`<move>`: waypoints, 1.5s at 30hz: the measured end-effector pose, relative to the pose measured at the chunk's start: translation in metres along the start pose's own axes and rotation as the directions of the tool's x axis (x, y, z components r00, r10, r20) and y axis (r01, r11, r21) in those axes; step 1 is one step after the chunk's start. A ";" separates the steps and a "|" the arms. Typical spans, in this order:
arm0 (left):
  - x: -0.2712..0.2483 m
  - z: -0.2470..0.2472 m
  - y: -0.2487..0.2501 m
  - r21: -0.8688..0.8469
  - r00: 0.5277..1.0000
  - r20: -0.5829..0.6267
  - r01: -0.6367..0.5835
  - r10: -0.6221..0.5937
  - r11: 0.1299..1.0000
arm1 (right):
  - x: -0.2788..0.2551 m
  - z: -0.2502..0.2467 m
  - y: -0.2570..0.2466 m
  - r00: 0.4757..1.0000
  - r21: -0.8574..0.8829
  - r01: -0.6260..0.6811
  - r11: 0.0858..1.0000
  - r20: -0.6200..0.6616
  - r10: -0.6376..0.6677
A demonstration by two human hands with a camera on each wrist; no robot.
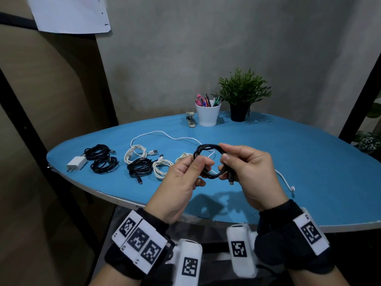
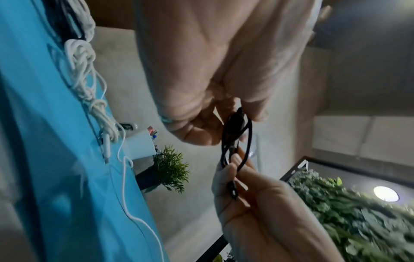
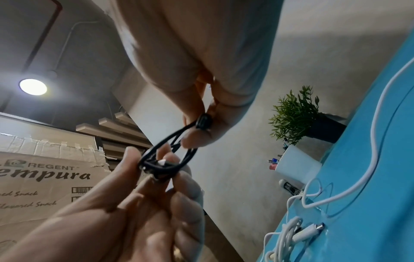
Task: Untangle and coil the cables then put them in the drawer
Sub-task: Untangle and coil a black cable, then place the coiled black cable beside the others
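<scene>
Both hands, left hand [image 1: 185, 174] and right hand [image 1: 245, 168], pinch a nearly coiled black cable [image 1: 208, 159]; several coils lie on the desk [image 1: 309, 172], one white cable [image 1: 165, 135] still loose; no drawer visible.

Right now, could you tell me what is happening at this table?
A person is winding a black cable into a small coil above the blue table, the left hand and right hand each pinching one side. Several coiled black and white cables lie on the table, and one long white cable is still loose. No drawer is visible.
</scene>
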State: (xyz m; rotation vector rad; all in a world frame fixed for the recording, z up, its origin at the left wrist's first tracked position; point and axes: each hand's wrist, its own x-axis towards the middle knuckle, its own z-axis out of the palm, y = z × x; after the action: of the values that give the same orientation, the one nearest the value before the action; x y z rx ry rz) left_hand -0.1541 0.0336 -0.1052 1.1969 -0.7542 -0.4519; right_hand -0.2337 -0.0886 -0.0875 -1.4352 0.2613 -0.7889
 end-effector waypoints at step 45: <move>0.025 -0.060 -0.001 0.152 0.919 -0.183 0.376 -0.348 0.914 | 0.058 0.032 0.012 0.878 -0.538 -0.230 0.811 0.245 0.412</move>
State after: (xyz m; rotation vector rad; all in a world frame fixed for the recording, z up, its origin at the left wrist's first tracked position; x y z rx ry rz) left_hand -0.0933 0.0564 -0.1091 1.5388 -0.4457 -0.5993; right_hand -0.1681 -0.1008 -0.0773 -1.9204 0.4436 -0.1627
